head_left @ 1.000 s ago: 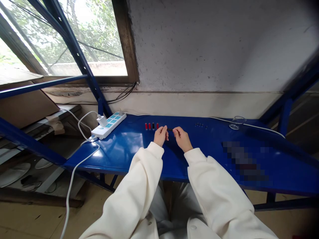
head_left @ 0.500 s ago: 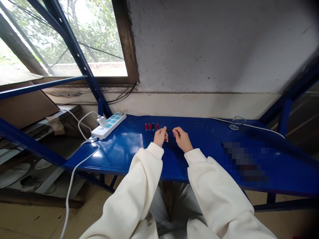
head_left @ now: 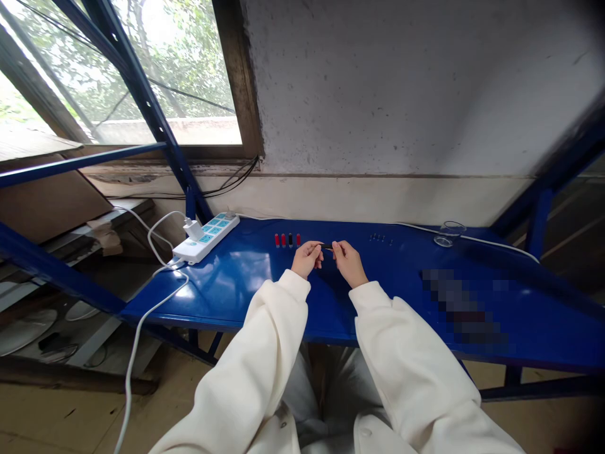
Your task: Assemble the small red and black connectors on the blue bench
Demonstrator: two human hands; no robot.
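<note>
My left hand (head_left: 307,258) and my right hand (head_left: 348,262) meet over the blue table (head_left: 236,299), both with closed fingers. Pinched between them is a slim black piece (head_left: 326,246), level and spanning the gap; its ends are hidden by the fingers, so its exact kind does not show. Just beyond my left hand, several small cylinders stand in a row: red ones, such as the leftmost red cylinder (head_left: 276,240), and one black cylinder (head_left: 290,240), with lighter lower ends. Farther right lie several tiny metal parts (head_left: 377,238), too small to name.
At the table's back left lies a white power strip (head_left: 207,240) with a plug in it; its white cable (head_left: 137,353) hangs over the edge. A clear glass (head_left: 449,234) stands at the back right. Nearer on the right is a pixelated dark object (head_left: 466,307). Blue frame posts flank the table.
My right hand has shifted slightly and its fingers sit a little differently on the black piece. My left hand has turned a little. The things on the table have stayed put.
</note>
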